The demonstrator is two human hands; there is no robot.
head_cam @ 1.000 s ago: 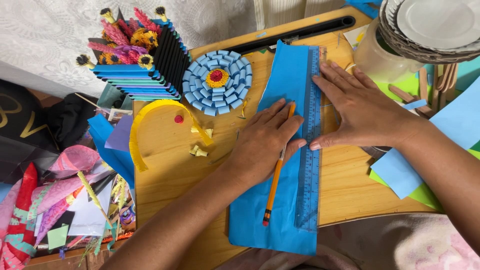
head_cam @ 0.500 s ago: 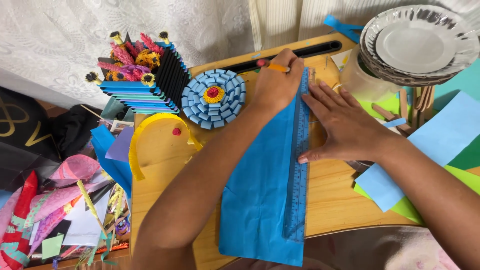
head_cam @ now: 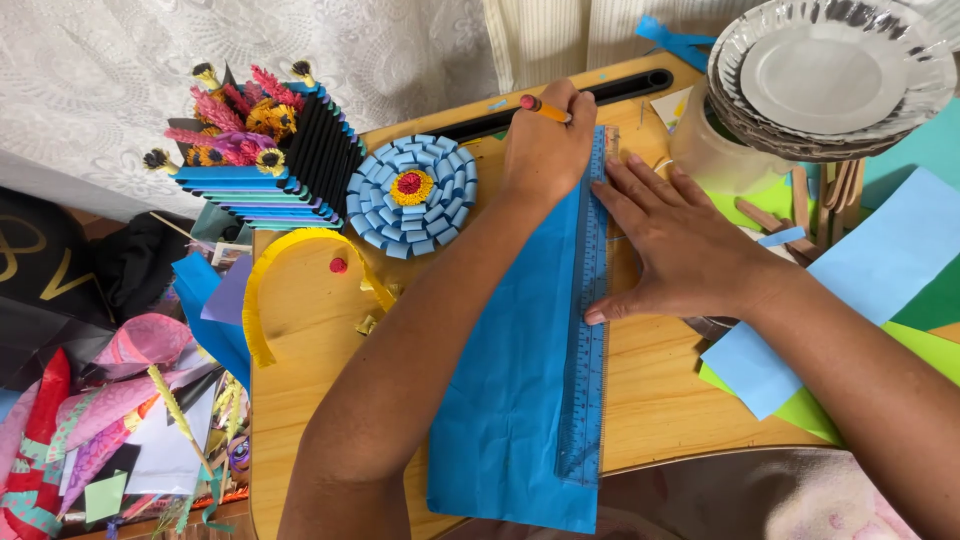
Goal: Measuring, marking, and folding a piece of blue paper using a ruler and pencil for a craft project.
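- on the wooden surface [head_cam: 330, 330], a long sheet of blue paper [head_cam: 510, 400] lies lengthwise, running from the near edge up toward the far side.
- a translucent blue ruler [head_cam: 590, 330] rests along the sheet's right edge, touching it for nearly its whole length.
- left hand [head_cam: 545, 145], fingers closed around an orange pencil [head_cam: 545, 108], sits at the far end of the ruler with the pencil just beside its left edge.
- right hand [head_cam: 680, 250] lies flat with fingers spread apart, fingertips pressing on the ruler's right side and gripping nothing.
- judging from this, a line is being ruled along the ruler, with the pencil at the far end of the stroke; any further stroke would call for steady pressure so the ruler does not slip.
- just left of the pencil hand lies a round rosette of folded light blue paper [head_cam: 412, 195] with a yellow and red centre.
- farther left stands a folded paper holder with paper flowers [head_cam: 260, 150], and a yellow paper arc [head_cam: 262, 290] lies near it.
- at the far right, a stack of silver paper plates [head_cam: 830, 75] sits above loose blue and green sheets [head_cam: 880, 270].
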